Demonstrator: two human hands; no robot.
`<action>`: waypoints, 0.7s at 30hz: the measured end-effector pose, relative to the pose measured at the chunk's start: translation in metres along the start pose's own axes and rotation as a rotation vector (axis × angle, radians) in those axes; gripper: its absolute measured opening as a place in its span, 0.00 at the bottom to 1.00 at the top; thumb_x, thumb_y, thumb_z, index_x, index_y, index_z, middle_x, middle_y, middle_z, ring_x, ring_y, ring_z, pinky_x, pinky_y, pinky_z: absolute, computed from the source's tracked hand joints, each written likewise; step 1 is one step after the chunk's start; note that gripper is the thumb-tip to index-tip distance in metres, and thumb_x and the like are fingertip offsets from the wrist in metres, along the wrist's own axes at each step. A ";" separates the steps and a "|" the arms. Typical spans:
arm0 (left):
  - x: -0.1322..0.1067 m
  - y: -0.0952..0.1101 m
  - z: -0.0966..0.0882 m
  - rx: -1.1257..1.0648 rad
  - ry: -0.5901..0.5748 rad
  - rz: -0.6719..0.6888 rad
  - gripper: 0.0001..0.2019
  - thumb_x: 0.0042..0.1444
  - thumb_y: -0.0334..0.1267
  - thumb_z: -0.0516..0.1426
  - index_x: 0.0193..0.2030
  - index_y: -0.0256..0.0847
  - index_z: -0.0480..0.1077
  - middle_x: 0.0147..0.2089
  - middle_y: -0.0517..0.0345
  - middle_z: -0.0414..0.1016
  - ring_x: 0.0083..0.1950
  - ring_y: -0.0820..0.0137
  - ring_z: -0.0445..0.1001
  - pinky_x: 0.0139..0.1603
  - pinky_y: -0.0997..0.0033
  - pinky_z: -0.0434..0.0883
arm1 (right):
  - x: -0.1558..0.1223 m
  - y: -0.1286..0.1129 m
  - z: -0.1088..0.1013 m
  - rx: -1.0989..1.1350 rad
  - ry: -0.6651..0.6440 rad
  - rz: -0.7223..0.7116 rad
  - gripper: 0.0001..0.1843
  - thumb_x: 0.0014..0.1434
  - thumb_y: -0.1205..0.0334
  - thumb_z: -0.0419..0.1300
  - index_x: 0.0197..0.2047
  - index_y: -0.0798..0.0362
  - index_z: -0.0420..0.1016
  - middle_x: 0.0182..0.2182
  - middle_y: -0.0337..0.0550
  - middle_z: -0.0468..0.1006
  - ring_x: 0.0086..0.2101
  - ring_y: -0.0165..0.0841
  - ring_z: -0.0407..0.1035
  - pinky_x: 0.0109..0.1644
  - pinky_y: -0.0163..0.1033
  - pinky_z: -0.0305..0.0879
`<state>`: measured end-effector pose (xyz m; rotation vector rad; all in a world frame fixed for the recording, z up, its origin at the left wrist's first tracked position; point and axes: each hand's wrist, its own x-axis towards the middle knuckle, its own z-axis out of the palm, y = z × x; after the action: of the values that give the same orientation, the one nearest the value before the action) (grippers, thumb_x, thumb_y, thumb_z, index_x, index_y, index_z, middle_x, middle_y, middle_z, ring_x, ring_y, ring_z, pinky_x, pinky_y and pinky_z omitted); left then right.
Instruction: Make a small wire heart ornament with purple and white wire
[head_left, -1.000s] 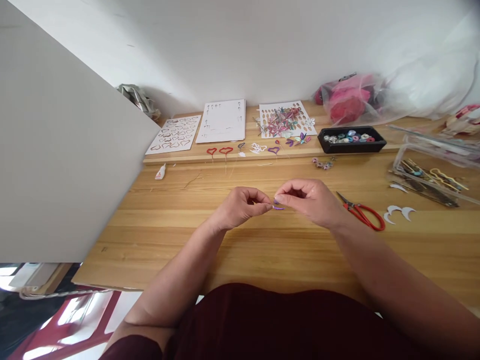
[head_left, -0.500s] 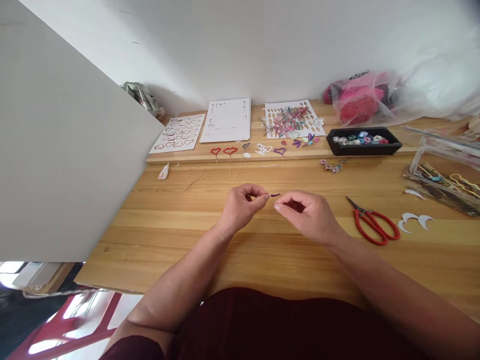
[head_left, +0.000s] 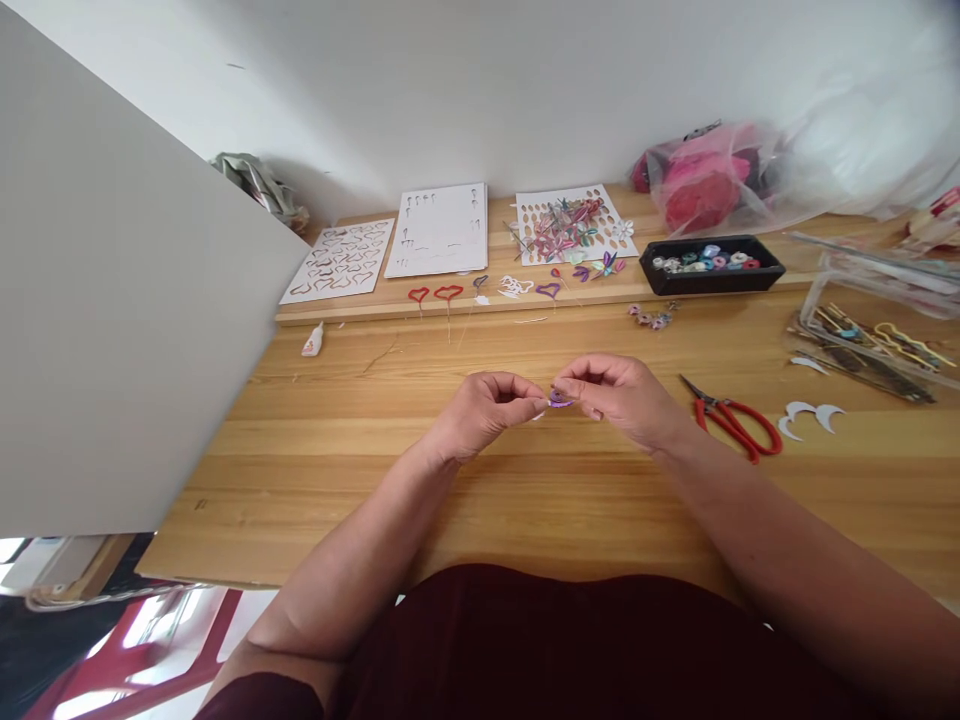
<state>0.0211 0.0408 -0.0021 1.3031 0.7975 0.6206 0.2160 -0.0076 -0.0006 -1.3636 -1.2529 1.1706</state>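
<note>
Over the middle of the table, my left hand (head_left: 491,412) pinches a small, thin purple piece (head_left: 560,402) that looks wrapped in thread. A white tip shows just below the left fingertips. My right hand (head_left: 613,398) is closed in a pinch at the piece's right end, seemingly on purple thread; the strand itself is too fine to make out clearly. The two hands' fingertips are close together. Right of my right hand lie red-handled scissors (head_left: 731,415), with white crescent cutouts (head_left: 814,412) beside them.
A raised board at the back holds white sheets (head_left: 439,230), red heart shapes (head_left: 448,292), a pile of thread flowers (head_left: 566,230) and a black tray (head_left: 712,268) of spools. A glue bottle (head_left: 313,340) lies left. A clear box (head_left: 877,330) with hairpins stands right.
My right hand has moved up and slightly left, its fingertips now against the purple piece. More of the purple shows between the hands. The view has shifted slightly.
</note>
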 end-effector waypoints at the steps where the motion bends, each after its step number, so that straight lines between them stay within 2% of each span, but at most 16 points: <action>1: 0.001 -0.001 0.000 -0.039 0.018 -0.003 0.13 0.45 0.44 0.69 0.31 0.35 0.77 0.29 0.58 0.75 0.29 0.77 0.65 0.33 0.72 0.62 | 0.001 0.002 0.002 0.041 -0.007 0.036 0.19 0.48 0.46 0.70 0.31 0.55 0.79 0.21 0.36 0.70 0.20 0.24 0.55 0.23 0.34 0.49; 4: 0.003 -0.003 0.002 -0.126 0.087 -0.016 0.14 0.44 0.45 0.70 0.30 0.36 0.76 0.26 0.62 0.73 0.25 0.80 0.59 0.30 0.73 0.59 | 0.000 0.006 0.010 0.108 -0.022 0.074 0.18 0.48 0.47 0.71 0.30 0.54 0.77 0.19 0.34 0.67 0.19 0.24 0.54 0.22 0.35 0.48; 7: 0.006 -0.007 0.004 -0.133 0.184 0.023 0.14 0.45 0.45 0.69 0.30 0.36 0.76 0.27 0.61 0.73 0.26 0.80 0.61 0.30 0.74 0.60 | -0.005 0.007 0.019 0.022 -0.043 -0.009 0.15 0.52 0.50 0.68 0.28 0.53 0.76 0.20 0.34 0.67 0.20 0.24 0.54 0.24 0.35 0.50; 10: 0.006 -0.009 0.002 0.006 0.281 0.106 0.13 0.47 0.44 0.67 0.32 0.36 0.76 0.31 0.58 0.76 0.29 0.77 0.65 0.31 0.74 0.62 | -0.013 0.002 0.023 -0.153 -0.024 -0.115 0.12 0.56 0.54 0.65 0.28 0.53 0.77 0.21 0.35 0.68 0.22 0.26 0.56 0.26 0.36 0.52; 12: 0.005 -0.007 0.001 0.169 0.302 0.148 0.11 0.50 0.43 0.66 0.32 0.36 0.76 0.33 0.57 0.77 0.28 0.78 0.64 0.29 0.75 0.60 | -0.017 -0.004 0.023 -0.261 0.031 -0.169 0.10 0.58 0.56 0.63 0.30 0.53 0.79 0.21 0.36 0.70 0.23 0.27 0.58 0.27 0.36 0.53; 14: 0.002 -0.003 -0.001 0.320 0.258 0.164 0.10 0.51 0.42 0.64 0.32 0.36 0.76 0.33 0.58 0.77 0.25 0.79 0.59 0.26 0.75 0.57 | -0.020 -0.010 0.019 -0.343 0.091 -0.226 0.08 0.58 0.58 0.63 0.31 0.52 0.80 0.22 0.37 0.73 0.24 0.28 0.60 0.28 0.37 0.55; 16: -0.001 0.002 -0.001 0.404 0.166 0.150 0.08 0.51 0.40 0.64 0.32 0.36 0.76 0.31 0.59 0.75 0.23 0.80 0.55 0.24 0.75 0.54 | -0.020 -0.014 0.014 -0.381 0.124 -0.265 0.07 0.58 0.59 0.63 0.31 0.52 0.80 0.24 0.39 0.75 0.24 0.28 0.62 0.29 0.37 0.56; 18: -0.004 0.005 -0.001 0.399 0.062 0.114 0.08 0.51 0.40 0.64 0.31 0.36 0.76 0.29 0.59 0.74 0.22 0.80 0.54 0.23 0.74 0.53 | -0.018 -0.016 0.008 -0.371 0.117 -0.253 0.07 0.58 0.59 0.63 0.31 0.52 0.81 0.25 0.39 0.76 0.25 0.29 0.62 0.29 0.37 0.56; 21: -0.005 0.006 -0.001 0.262 -0.047 0.060 0.10 0.51 0.41 0.65 0.32 0.35 0.77 0.30 0.57 0.75 0.26 0.78 0.61 0.27 0.74 0.58 | -0.010 -0.012 0.001 -0.254 0.057 -0.169 0.10 0.56 0.55 0.65 0.31 0.53 0.80 0.24 0.39 0.75 0.25 0.28 0.61 0.29 0.36 0.57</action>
<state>0.0179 0.0383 0.0044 1.5796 0.8230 0.5436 0.2132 -0.0169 0.0118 -1.4308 -1.4831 0.8725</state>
